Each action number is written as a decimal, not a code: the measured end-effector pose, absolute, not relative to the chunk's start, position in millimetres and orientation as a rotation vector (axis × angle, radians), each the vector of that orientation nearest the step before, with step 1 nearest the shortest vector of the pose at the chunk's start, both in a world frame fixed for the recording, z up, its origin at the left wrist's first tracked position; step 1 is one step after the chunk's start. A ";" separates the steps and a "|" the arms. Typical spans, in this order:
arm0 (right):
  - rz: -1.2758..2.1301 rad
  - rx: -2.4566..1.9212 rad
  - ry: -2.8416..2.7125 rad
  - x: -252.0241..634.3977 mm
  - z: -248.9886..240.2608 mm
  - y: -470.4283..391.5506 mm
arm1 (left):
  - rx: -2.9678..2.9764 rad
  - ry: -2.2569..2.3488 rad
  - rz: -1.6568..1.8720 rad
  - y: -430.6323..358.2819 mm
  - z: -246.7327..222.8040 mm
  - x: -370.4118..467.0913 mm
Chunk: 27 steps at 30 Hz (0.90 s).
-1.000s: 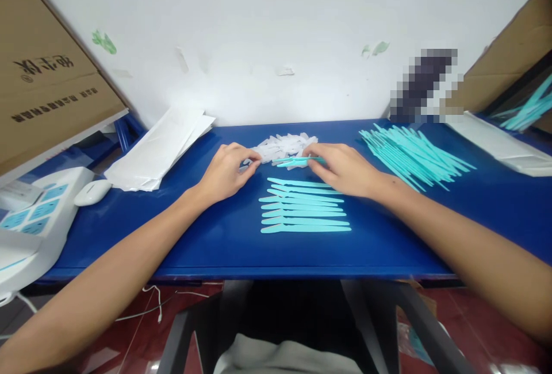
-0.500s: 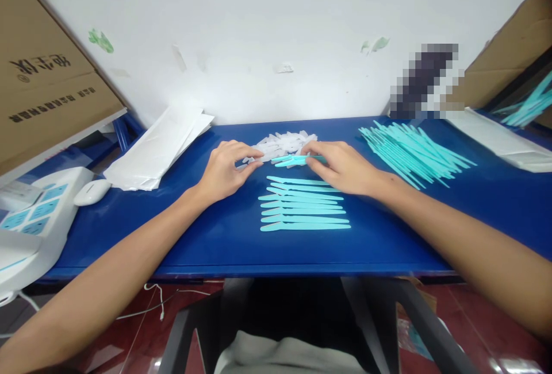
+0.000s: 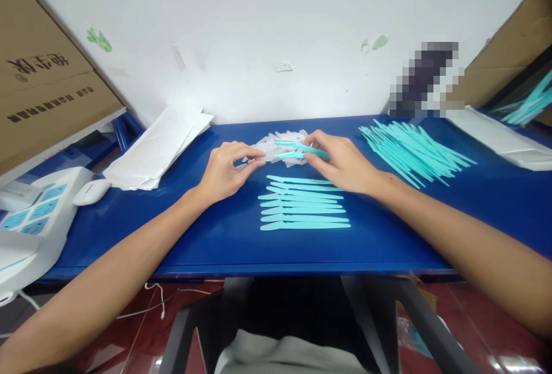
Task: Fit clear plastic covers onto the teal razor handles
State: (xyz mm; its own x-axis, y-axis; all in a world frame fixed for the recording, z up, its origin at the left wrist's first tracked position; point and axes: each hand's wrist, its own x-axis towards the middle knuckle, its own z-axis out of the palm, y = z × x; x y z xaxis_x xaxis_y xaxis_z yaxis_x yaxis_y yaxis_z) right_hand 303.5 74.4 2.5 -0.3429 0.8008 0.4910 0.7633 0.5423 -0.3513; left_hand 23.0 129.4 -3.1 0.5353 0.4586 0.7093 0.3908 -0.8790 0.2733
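My left hand (image 3: pixel 230 170) is at the left edge of a pile of translucent plastic caps (image 3: pixel 287 138), thumb and forefinger nearly together on what looks like one small cap (image 3: pixel 261 159). Across from it, my right hand (image 3: pixel 336 161) grips two turquoise eyebrow razors (image 3: pixel 297 148) by their handles, blade ends pointing left over the caps and fanned apart. Nearer to me, several similar razors (image 3: pixel 306 210) lie side by side in a row, blade ends to the left. The tips of my right fingers are partly hidden behind the handles.
A heap of turquoise razors (image 3: pixel 416 150) lies on the blue table (image 3: pixel 259 253) at the right. White plastic bags (image 3: pixel 159 144) lie at the left, beside a white device (image 3: pixel 52 213). Cardboard boxes (image 3: pixel 52 69) flank both sides. A white wall stands behind.
My right hand has lifted slightly, and the two razors in it have spread further apart at their blade ends. My left hand has barely moved.
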 end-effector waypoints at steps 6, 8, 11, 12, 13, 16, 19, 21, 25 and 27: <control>0.096 -1.230 -2.111 301.1 5.0 72.2 | 2.554 0.747 1.247 127.0 -1.0 23.8; 0.140 -1.224 -2.093 298.3 6.5 71.1 | 2.476 0.733 1.238 124.9 -0.5 25.9; 0.249 -1.238 -2.051 292.4 7.4 69.5 | 2.225 0.762 1.237 120.3 -1.2 32.5; 0.293 -1.240 -2.026 290.4 7.2 69.1 | 2.109 0.779 1.237 118.8 -1.6 35.1; 0.340 -1.234 -1.997 288.5 7.0 68.7 | 1.990 0.793 1.241 117.4 -1.9 37.6; 0.475 -1.187 -1.925 284.4 6.5 67.2 | 1.724 0.822 1.246 114.9 -1.7 42.7; 0.536 -1.161 -1.902 281.2 7.4 64.8 | 1.646 0.824 1.234 113.8 -1.0 44.2; 0.511 -1.174 -1.905 278.8 8.3 62.8 | 1.678 0.807 1.221 113.0 -1.0 44.5; 0.413 -1.171 -1.905 276.6 8.3 61.9 | 1.854 0.780 1.212 113.0 -0.5 42.9; 0.384 -1.163 -1.889 278.7 7.3 63.9 | 2.006 0.792 1.213 115.3 0.7 39.7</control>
State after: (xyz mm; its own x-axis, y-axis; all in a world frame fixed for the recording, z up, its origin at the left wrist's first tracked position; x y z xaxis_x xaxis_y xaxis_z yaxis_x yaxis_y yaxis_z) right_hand 278.7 63.9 7.3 -0.1942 0.8388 0.5087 0.5740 0.5176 -0.6345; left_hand 39.7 115.3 0.7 0.3879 0.7667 0.5115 0.1599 -0.6025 0.7819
